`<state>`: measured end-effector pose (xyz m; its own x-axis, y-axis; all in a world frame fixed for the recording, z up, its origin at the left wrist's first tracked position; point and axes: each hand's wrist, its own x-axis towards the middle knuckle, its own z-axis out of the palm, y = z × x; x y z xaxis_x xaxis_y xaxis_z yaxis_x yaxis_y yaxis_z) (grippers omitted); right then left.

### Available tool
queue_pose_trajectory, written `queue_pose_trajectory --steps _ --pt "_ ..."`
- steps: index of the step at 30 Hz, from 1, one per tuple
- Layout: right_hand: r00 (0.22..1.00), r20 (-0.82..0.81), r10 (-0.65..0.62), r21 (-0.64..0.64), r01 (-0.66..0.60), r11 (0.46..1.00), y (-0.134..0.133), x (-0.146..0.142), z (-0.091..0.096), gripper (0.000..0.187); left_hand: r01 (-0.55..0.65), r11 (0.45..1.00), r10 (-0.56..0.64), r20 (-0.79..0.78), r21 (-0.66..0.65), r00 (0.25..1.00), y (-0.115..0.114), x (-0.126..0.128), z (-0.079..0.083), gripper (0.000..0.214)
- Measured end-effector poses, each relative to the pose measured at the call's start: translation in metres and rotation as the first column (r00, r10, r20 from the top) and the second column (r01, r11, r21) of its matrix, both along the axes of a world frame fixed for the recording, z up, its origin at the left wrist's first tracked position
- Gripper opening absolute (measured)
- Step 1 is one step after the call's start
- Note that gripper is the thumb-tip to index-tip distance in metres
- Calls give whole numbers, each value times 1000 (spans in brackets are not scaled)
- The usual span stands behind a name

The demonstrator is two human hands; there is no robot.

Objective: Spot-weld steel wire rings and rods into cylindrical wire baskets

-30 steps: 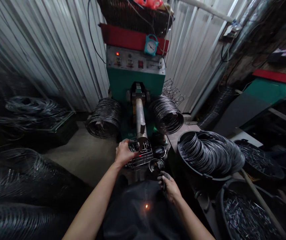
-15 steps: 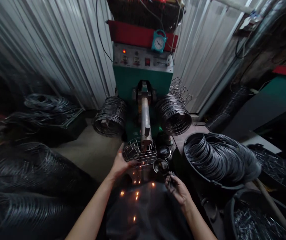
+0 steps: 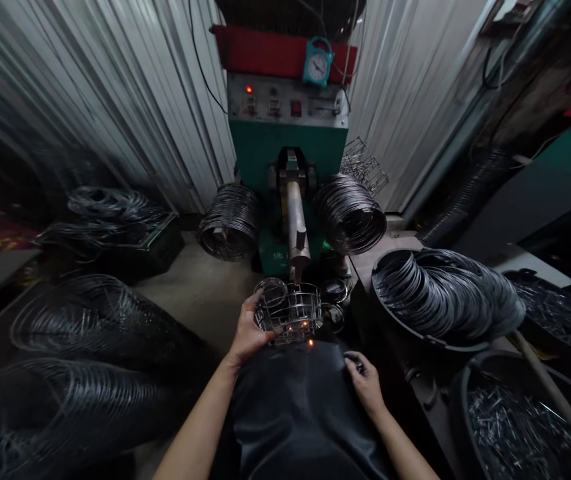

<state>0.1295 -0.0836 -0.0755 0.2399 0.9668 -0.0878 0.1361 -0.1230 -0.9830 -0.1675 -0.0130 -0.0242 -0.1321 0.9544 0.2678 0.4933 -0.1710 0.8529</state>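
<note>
My left hand [image 3: 250,333] grips a round wire basket [image 3: 310,303] by its left side, fingers and thumb around the wires. The basket is tilted just below the tip of a metal machine arm [image 3: 296,213]; whether they touch I cannot tell. Orange sparks glow at its lower wires. My right hand [image 3: 365,381] is closed over the right edge of a black apron [image 3: 300,407], with small dark pieces between its fingers that I cannot make out. Two small round containers [image 3: 334,317] stand right of the basket.
The green machine [image 3: 290,143] carries a lit red lamp and a blue clock [image 3: 318,61]. Wire coils [image 3: 230,220] flank its arm. At right are a tub of wire rings [image 3: 445,293] and a bucket of short metal pieces [image 3: 515,427]. Large wire rolls [image 3: 90,313] lie at left.
The basket has turned and tilted in my left hand, moving slightly right. My right hand has drawn down and right, away from the small containers. Fewer sparks show.
</note>
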Motion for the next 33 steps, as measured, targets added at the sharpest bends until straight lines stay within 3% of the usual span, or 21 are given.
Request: queue_pose_trajectory --steps 3,5,7,10,13,18,20,22,26,33 --pt "935 266 233 27 -249 968 -9 1 5 10 -14 997 30 -224 74 974 -14 5 21 94" --pt "859 380 343 33 -384 923 -6 -3 29 13 10 997 18 -342 81 939 -19 14 35 95" --pt "760 505 408 27 -487 873 5 -13 65 18 41 997 -12 -421 59 907 -22 26 46 94" --pt "587 683 434 -122 -494 861 27 -35 117 24 67 997 -37 -500 41 865 -26 44 53 89" --pt "520 742 424 -179 -456 872 44 -58 140 16 87 994 -40 -555 59 831 -31 56 53 83" --pt "711 645 279 -14 -354 935 43 -81 119 11 97 993 -42 -561 68 827 -35 61 53 78" --pt "787 543 292 37 -370 928 39 -82 108 13 94 994 -53 -536 49 843 -35 60 55 79" --pt "812 452 369 67 -443 894 37 -79 102 18 98 995 -72 -514 24 855 -35 60 57 81" --pt "733 436 521 59 -601 797 41 -68 102 21 100 995 -102 -482 -30 870 -37 60 62 80" --pt "579 542 609 25 -735 677 47 -59 112 22 122 990 -139 -462 -67 876 -35 53 62 85"
